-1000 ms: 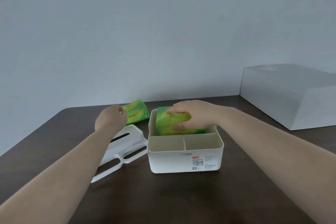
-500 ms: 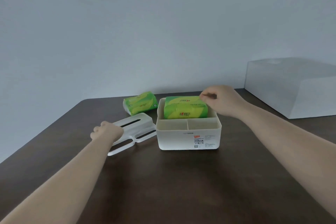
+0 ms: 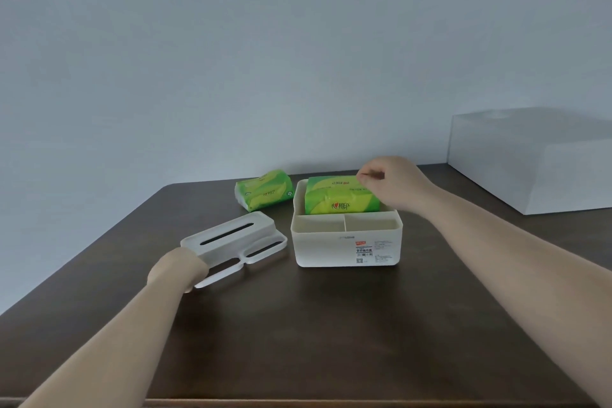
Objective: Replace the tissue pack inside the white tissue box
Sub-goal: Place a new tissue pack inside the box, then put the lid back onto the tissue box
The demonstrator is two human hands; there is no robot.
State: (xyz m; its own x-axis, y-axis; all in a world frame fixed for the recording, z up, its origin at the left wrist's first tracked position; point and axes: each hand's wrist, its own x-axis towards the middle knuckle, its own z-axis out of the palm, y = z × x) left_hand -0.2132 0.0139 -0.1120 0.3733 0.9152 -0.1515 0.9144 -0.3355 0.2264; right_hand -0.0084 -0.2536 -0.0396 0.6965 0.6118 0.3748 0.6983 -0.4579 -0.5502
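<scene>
The white tissue box [image 3: 346, 243] stands lidless on the dark table, with two small bare compartments along its front. A green tissue pack [image 3: 337, 199] sits in its rear compartment and sticks up above the rim. My right hand [image 3: 389, 184] pinches the pack's top right edge with thumb and fingers. The box's white slotted lid [image 3: 236, 235] lies flat to the left of the box. My left hand [image 3: 177, 268] grips the lid's near left end. A second green tissue pack [image 3: 263, 189] lies on the table behind the lid.
A large white rectangular case [image 3: 543, 159] stands on the table at the far right. The dark wooden table [image 3: 314, 334] ends against a plain wall behind the box, and its near edge runs along the bottom of the view.
My left hand left the spare pack and came back to grip the lid's near end. My right hand went from pressing the pack down to pinching its top right edge. The view backed away.
</scene>
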